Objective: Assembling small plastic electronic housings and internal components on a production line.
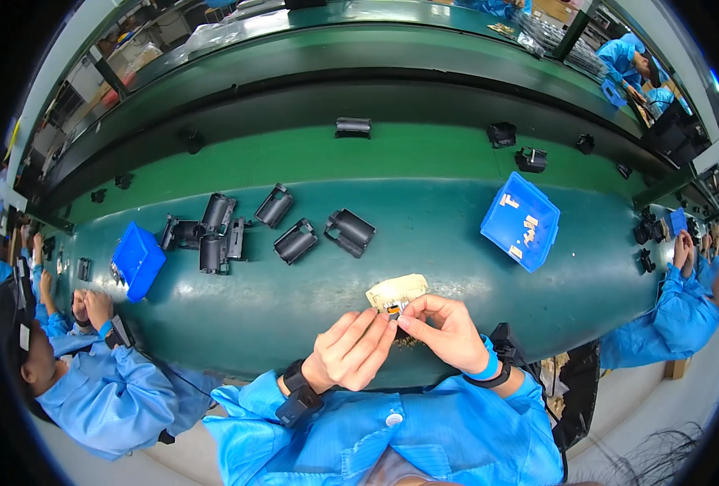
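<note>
In front of me, my left hand [350, 350] and my right hand [447, 330] meet with their fingertips pinched on a small part [393, 309]. The part shows orange, black and pale metallic patches; its exact kind is too small to make out. Just beyond the fingertips is a crumpled-looking beige piece [397, 287], close to or touching the part. Small brownish crumbs [408, 341] lie on the table beneath my hands, partly hidden by them.
Several black plastic housings [350, 232] lie on the green table [295, 312] to the left. A blue bin [142, 263] stands farther left; another blue bin [509, 235] with small beige pieces sits at the right. More housings ride a green belt [424, 154] beyond. Co-workers sit on both sides.
</note>
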`<state>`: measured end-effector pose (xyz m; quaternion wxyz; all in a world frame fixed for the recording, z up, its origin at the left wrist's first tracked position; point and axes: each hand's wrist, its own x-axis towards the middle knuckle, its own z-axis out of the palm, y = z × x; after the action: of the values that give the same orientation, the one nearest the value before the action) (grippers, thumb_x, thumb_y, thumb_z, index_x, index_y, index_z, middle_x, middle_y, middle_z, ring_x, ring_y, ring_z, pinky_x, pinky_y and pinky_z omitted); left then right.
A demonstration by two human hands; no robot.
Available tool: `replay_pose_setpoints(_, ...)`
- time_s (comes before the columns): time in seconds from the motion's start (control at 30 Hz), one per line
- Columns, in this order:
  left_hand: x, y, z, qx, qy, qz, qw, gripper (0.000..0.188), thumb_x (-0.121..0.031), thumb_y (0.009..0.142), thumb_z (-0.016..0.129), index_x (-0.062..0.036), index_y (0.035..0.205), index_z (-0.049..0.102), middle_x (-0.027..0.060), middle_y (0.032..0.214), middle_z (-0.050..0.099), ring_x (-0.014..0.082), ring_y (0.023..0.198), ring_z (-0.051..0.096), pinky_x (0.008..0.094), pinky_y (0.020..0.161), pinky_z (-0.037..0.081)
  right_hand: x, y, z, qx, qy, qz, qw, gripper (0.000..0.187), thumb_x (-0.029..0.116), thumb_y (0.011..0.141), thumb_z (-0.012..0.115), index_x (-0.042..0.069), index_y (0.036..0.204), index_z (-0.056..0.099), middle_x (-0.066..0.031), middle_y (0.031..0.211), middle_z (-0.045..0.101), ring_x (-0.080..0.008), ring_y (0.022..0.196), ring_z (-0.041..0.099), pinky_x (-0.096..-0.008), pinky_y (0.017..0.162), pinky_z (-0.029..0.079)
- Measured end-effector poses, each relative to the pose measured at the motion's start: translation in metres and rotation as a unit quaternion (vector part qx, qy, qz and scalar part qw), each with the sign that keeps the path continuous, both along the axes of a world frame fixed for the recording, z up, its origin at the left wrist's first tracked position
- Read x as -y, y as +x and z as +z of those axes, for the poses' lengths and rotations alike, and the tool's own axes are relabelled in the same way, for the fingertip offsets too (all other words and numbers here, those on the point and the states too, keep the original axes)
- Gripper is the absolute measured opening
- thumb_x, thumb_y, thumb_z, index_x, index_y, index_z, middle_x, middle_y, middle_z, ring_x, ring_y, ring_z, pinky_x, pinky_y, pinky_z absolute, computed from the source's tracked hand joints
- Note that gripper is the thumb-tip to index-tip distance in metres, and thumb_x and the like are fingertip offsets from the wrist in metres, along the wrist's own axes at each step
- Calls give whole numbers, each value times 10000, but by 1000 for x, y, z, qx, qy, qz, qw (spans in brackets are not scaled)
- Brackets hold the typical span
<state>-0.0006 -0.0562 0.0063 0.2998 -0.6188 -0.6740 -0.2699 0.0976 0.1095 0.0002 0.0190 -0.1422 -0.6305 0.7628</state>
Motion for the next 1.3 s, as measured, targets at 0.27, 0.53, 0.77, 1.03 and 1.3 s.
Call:
replay_pose_setpoints(0.27,-10,-63,27,78,-24,12,997,191,-56,668,702,-74,855,672,69,887,653,268,873,632,364,710,497,-40,-9,0,-6,8,-43,999,33,41,867,637,19,891,633,2,847,639,-51,782,571,-208,728,464)
replay_pose_setpoints(0.53,-89,-205,4,45,-152,247,956,93,-61,743,614,-71,831,643,87,811,608,267,835,580,370,728,461,-55,-17,-3,-35,-54,-9,998,74,61,874,640,3,916,624,-2,880,641,-59,818,576,-214,758,471)
replay_pose_setpoints(0.77,-37,-121,9,181,-260,38,948,107,-62,728,623,-41,832,639,95,827,597,276,863,575,381,779,472,-74,-19,-16,-49,-90,-26,994,53,61,876,640,18,902,622,18,851,627,-43,789,562,-193,731,456)
replay_pose_setpoints(1.03,-42,-121,-25,85,-203,71,973,276,-86,758,575,-25,1024,618,90,1029,636,244,1074,562,422,1022,359,-71,-22,-9,-45,-95,-21,994,49,57,878,634,19,909,627,27,836,626,-40,783,554,-189,709,446)
replay_pose_setpoints(1.3,-10,-62,18,876,11,-113,470,268,-177,969,497,-3,1169,532,87,1039,627,161,896,644,327,669,598,-44,-12,11,-89,-79,41,992,56,6,851,621,4,907,627,-106,1239,519,-110,971,545,-263,839,453)
